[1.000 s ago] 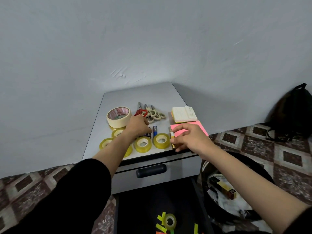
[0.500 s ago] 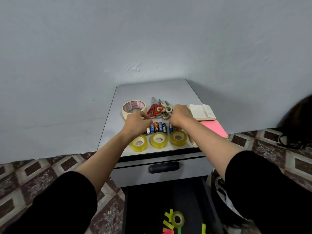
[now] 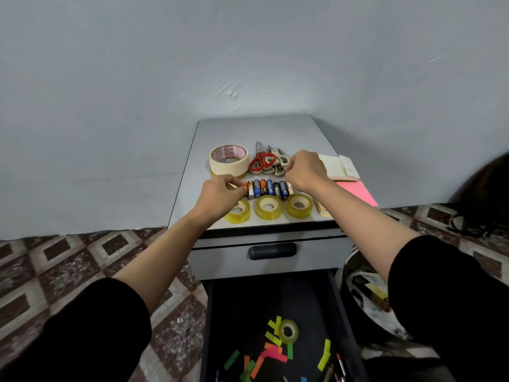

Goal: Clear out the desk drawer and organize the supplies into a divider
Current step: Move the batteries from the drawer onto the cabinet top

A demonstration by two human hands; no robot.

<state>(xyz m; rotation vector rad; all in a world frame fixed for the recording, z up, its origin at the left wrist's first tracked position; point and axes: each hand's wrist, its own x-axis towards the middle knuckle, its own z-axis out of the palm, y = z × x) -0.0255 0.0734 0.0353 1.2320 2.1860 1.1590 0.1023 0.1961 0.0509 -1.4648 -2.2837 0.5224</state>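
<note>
Pinching the left end of the batteries (image 3: 265,188), lined up mid-table (image 3: 256,130), with the left hand (image 3: 220,194). Right hand (image 3: 305,169) at the right end, fingers curled, grip hidden. Tape rolls (image 3: 268,207) along the front edge; open surface behind.

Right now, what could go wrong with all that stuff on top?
The batteries lie side by side between the left hand and right hand; being round, a bump might roll them apart. The clear tape rolls sit near the front edge of the cabinet; a nudge could drop one into the open drawer below.
</note>
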